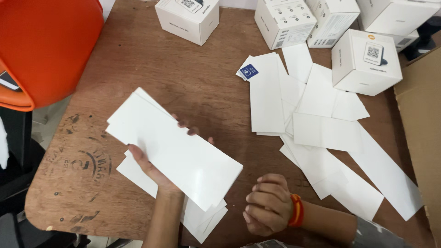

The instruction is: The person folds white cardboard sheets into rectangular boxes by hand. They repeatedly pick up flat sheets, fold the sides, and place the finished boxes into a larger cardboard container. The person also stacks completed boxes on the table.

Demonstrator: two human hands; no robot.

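A: On the worn plywood table (183, 78), what do we register at the near edge?

B: We register the left hand (154, 172) gripping a stack of long white card sheets (174, 147) from below. The thumb lies across the lower edge and the fingertips (190, 131) show past the upper edge. The sheets are smooth, rectangular and slightly fanned, tilted diagonally over the table. More sheets of the same kind (202, 218) lie flat beneath the hand, at the table's near edge.

A: And the right hand?

B: We see the right hand (266, 204) curled into a loose fist, resting on the table just beside the held stack, holding nothing visible. A red and orange band (296, 210) circles its wrist.

A: What surrounds the hands?

B: We note a loose pile of white card strips (317, 124) spread to the right, overlapping at varied angles, with one small blue-marked card (248, 72) at its upper left corner. White cube-shaped cartons (365, 62) stand along the far edge, matte, with printed labels. A glossy orange plastic chair back (46, 46) sits at the left, and a brown corrugated cardboard panel (420, 128) borders the right. The table surface is scuffed, with a faded dark stamp (89, 165) near its rounded left corner.
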